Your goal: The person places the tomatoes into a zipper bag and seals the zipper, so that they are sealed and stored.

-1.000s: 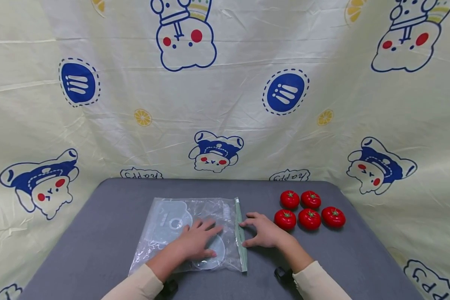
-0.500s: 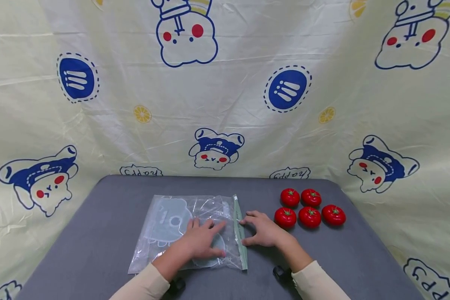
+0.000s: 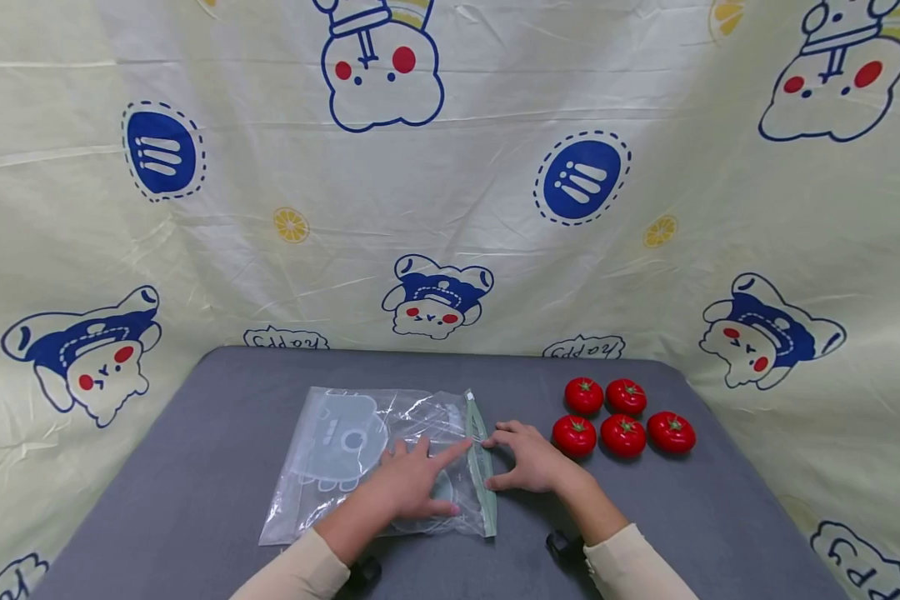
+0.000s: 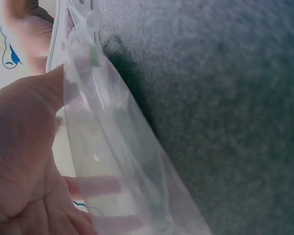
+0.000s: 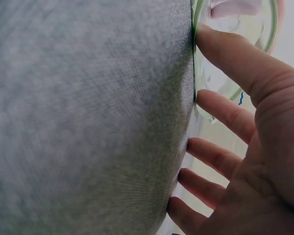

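room left of bag (image 3: pixel 345 437), tomatoes (image 3: pixel 623 437) right

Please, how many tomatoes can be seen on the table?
5, all on the right side of the table: back left tomato, back right tomato, front left tomato, front middle tomato and front right tomato. None appears hidden.

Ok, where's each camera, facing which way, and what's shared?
Head: head-worn, facing forward and down at the clear bag, grey tabletop and five tomatoes; left hand, right hand and beige sleeves show.
Left wrist: worn there, facing the bag and tabletop; left hand at left, right hand partly at upper left.
Right wrist: worn there, facing tabletop and bag; right hand's fingers at right.
Both wrist views share the bag and tabletop.
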The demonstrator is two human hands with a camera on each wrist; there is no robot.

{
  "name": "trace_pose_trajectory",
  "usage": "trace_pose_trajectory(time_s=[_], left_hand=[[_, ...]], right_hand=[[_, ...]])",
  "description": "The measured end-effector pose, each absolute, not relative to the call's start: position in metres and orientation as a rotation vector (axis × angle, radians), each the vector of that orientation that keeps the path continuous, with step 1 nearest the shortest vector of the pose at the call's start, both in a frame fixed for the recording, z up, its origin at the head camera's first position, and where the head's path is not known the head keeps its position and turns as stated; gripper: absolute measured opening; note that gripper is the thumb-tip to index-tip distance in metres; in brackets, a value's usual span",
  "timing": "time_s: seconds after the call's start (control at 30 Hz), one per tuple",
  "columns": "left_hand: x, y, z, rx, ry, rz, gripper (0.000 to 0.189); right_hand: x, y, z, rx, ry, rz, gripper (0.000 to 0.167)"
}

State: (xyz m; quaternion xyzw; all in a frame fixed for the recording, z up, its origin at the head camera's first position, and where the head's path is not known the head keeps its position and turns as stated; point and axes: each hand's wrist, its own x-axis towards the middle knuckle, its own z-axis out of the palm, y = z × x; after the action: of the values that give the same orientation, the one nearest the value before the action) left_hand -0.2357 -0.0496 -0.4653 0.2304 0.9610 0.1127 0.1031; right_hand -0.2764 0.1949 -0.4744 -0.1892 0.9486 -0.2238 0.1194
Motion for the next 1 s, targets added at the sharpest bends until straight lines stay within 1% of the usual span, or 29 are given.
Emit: trace_pose_trajectory(time_s=[0.33, 0.5, 0.63, 0.7, 1.0], left_hand=[[-0.236, -0.046, -0.463, 0.654, 2.801, 0.287, 0.088], [-0.235, -0.044, -0.459, 0.608, 2.812, 0.342, 0.079], [-0.235, -0.040, -0.460, 0.518, 2.839, 0.479, 0.070], [-0.235, -0.036, -0.463, 0.472, 2.879, 0.524, 0.068], [-0.230, -0.007, -0.476, 0.243, 3.106, 0.523, 0.077]], right_hand=[[-0.278, 0.193, -0.474, -0.524, 2.782, -0.662, 0.057], [-0.279, 0.193, -0.473, -0.517, 2.778, -0.666, 0.055], [-0.279, 0.193, -0.473, -0.512, 2.788, -0.653, 0.055], [-0.280, 0.192, -0.474, -0.506, 2.794, -0.646, 0.055], [-0.280, 0.192, -0.477, -0.503, 2.802, -0.645, 0.055]])
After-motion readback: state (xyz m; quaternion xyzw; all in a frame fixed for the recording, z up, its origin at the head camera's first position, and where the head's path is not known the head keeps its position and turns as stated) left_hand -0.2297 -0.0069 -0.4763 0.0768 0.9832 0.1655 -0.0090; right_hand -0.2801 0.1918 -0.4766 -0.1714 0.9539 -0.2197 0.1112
